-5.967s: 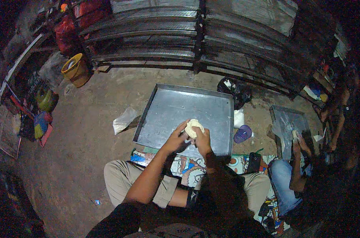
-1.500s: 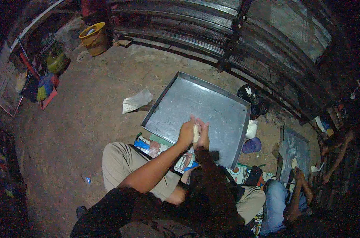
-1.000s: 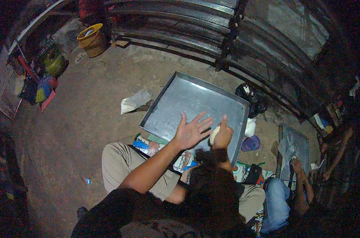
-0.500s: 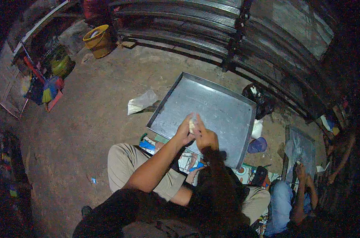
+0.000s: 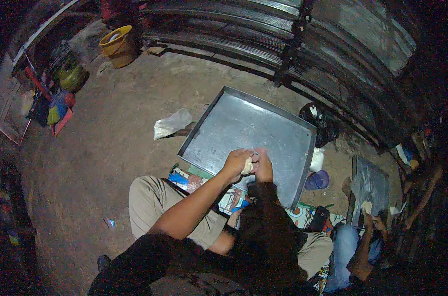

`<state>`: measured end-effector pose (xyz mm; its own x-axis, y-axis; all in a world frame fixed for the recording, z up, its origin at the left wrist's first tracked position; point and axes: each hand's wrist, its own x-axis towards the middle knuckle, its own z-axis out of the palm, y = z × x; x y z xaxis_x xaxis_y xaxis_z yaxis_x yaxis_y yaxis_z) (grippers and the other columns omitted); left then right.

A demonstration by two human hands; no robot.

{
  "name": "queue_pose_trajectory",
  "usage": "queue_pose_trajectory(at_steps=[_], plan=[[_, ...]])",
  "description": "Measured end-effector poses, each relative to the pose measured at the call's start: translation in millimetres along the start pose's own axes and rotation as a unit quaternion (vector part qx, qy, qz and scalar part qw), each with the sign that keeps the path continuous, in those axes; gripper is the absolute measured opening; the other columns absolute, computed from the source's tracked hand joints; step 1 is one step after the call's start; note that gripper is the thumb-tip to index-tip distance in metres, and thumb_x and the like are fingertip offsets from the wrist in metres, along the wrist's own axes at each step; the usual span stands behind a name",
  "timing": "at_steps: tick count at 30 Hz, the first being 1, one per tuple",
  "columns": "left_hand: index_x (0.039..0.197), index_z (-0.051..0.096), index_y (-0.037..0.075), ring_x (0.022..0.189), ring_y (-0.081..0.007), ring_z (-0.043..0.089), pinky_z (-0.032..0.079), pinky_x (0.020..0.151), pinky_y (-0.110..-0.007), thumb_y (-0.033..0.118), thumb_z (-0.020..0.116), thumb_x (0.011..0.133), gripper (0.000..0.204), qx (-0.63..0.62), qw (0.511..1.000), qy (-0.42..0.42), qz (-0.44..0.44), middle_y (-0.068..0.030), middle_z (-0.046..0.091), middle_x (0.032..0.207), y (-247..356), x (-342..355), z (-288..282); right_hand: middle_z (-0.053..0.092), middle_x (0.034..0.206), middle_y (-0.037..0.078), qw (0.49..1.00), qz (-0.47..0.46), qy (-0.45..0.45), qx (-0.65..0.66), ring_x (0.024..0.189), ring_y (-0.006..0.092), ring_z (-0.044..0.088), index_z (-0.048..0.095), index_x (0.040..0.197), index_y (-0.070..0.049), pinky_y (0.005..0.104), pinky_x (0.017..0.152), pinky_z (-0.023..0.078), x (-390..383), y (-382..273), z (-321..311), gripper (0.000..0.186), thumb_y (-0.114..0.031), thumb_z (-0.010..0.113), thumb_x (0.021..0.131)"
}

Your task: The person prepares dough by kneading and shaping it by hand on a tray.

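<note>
Just in front of me, my left hand (image 5: 237, 163) is curled around a small pale lump of dough (image 5: 247, 166), seemingly to steady it. My right hand (image 5: 264, 166) meets it from the other side; its fingers are partly hidden, so I cannot tell whether they grip the dough or only touch it. Directly below my hands is a wide, shallow metal tray (image 5: 278, 133), probably there so its raised rim keeps bits in. Between it and my crossed legs (image 5: 157, 207) lies a patterned mat (image 5: 187, 182), likely for sitting on. To the right of my hands, a dark phone (image 5: 319, 218) rests by my knee, and past the tray's edge are a purple cup (image 5: 317, 180) and a white bag (image 5: 318, 160), perhaps kept within reach. Left of the tray is a clear bag (image 5: 172, 123) with something white inside. Beyond its far right corner sits a black bag (image 5: 327, 130). Farther right, another person's hands (image 5: 368, 220) hold a pale piece (image 5: 366, 206) at a second tray (image 5: 374, 180). Farthest ahead, a yellow bucket (image 5: 119, 49) stands left of a dark rack (image 5: 219, 37).
</note>
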<state>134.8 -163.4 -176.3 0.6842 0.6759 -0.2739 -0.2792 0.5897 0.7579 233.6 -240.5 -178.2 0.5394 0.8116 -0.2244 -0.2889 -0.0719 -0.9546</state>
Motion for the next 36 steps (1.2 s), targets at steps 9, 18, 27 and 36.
queue_pose_trajectory(at_steps=[9,18,27,36], plan=[[0.148,0.035,0.003,0.121,-0.0245,0.054,0.042,0.103,-0.033,0.035,0.039,0.106,0.053,0.132,0.975,-0.045,0.176,-0.0193,0.055,0.135,-4.1,6.0,9.8,0.054,0.127,0.008,0.995,-0.028,-0.081,-0.056,0.111,0.023,0.058,0.048,0.137,-0.013,0.0372,0.084,0.054,-1.1,13.1,-9.0,0.043,-0.014,0.06,0.096],[0.105,0.06,0.004,0.084,-0.019,0.06,0.048,0.075,-0.033,0.028,0.04,0.103,0.03,0.108,0.982,0.042,0.149,-0.0111,0.062,0.091,14.2,8.6,-18.8,0.06,0.116,0.011,0.961,0.105,-0.091,0.238,0.1,0.0263,0.06,0.063,0.107,-0.009,0.0436,0.085,0.054,-4.8,-1.7,-10.1,0.025,-0.011,0.058,0.082],[0.063,0.053,0.005,0.045,-0.0147,0.043,0.033,0.044,-0.032,0.008,0.044,0.083,0.022,0.24,0.947,0.042,0.209,-0.0027,0.047,0.053,31.6,2.2,-14.5,0.068,0.101,0.009,0.971,-0.148,-0.046,-0.184,0.092,0.022,0.067,0.055,0.088,-0.009,0.034,0.081,0.054,18.4,37.6,-54.4,0.042,-0.007,0.089,0.064],[0.093,0.067,-0.001,0.077,-0.0285,0.064,0.05,0.071,-0.038,0.013,0.06,0.09,0.017,0.498,0.814,-0.045,0.297,-0.0162,0.061,0.078,20.6,-9.3,-1.1,0.067,0.101,0.006,0.981,0.104,-0.04,0.156,0.092,0.0205,0.065,0.063,0.109,-0.008,0.0385,0.082,0.055,8.9,4.9,-36.6,0.029,-0.025,0.072,0.089]])
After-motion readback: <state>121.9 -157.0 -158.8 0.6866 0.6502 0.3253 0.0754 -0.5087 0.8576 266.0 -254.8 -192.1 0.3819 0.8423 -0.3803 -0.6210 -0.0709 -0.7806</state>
